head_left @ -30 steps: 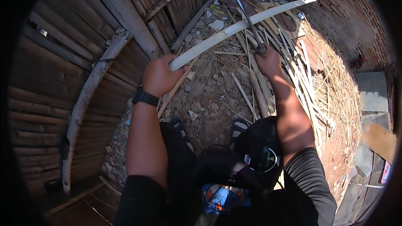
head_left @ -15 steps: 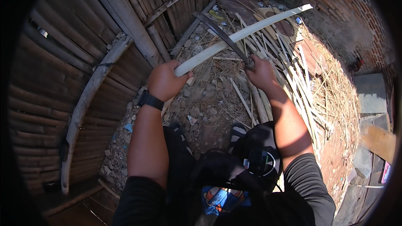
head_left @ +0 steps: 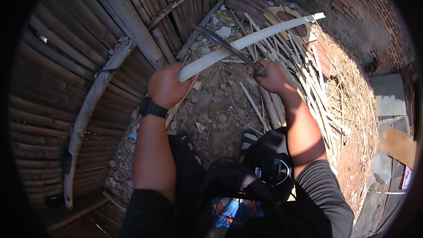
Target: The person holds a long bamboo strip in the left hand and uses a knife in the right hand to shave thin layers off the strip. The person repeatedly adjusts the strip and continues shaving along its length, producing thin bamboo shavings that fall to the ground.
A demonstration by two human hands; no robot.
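My left hand [head_left: 168, 84] is closed round the near end of a long pale bamboo strip [head_left: 260, 35], which slants up to the far right. In my right hand [head_left: 269, 77] is the handle of a machete [head_left: 227, 46] with a dark, curved blade. The blade crosses over the strip, pointing up to the left, and appears to lie against it. A dark watch [head_left: 153, 107] is on my left wrist.
Several split bamboo strips [head_left: 308, 79] lie heaped on the right. A bamboo wall [head_left: 57, 105] with a curved pole [head_left: 90, 101] rises at the left, and a brick wall [head_left: 352, 13] stands at the far right. Rubble and straw [head_left: 216, 101] cover the ground between my feet.
The machete has moved left along the strip, toward my left hand. My left hand has shifted slightly left and down, and the strip's far end is a little lower.
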